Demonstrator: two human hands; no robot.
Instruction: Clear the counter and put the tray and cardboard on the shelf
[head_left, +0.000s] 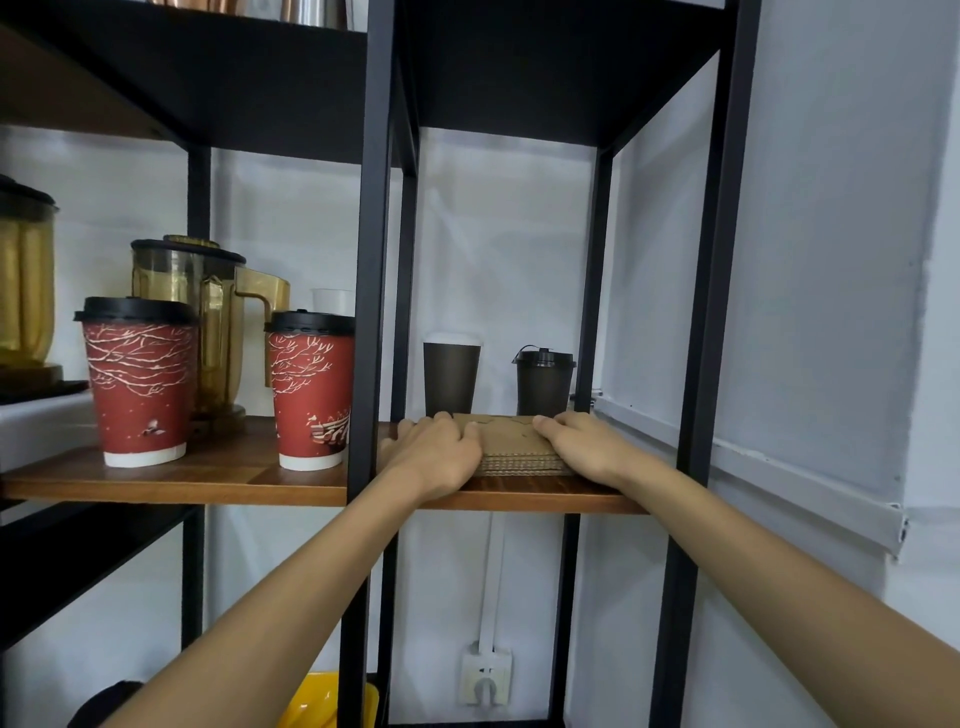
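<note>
A stack of brown corrugated cardboard (511, 441) lies flat on the wooden shelf board (545, 499) in the right bay of a black metal rack. My left hand (436, 452) rests on the stack's left end with fingers curled over it. On the stack's right end lies my right hand (587, 444), gripping the edge. Both forearms reach up from below. No tray is in view.
Behind the cardboard stand a dark lidless paper cup (451, 375) and a smaller dark lidded cup (544, 382). Two red lidded cups (139, 382) (310, 389) and an amber blender jug (208, 322) fill the left bay. A black upright post (370, 312) divides the bays. The wall is at the right.
</note>
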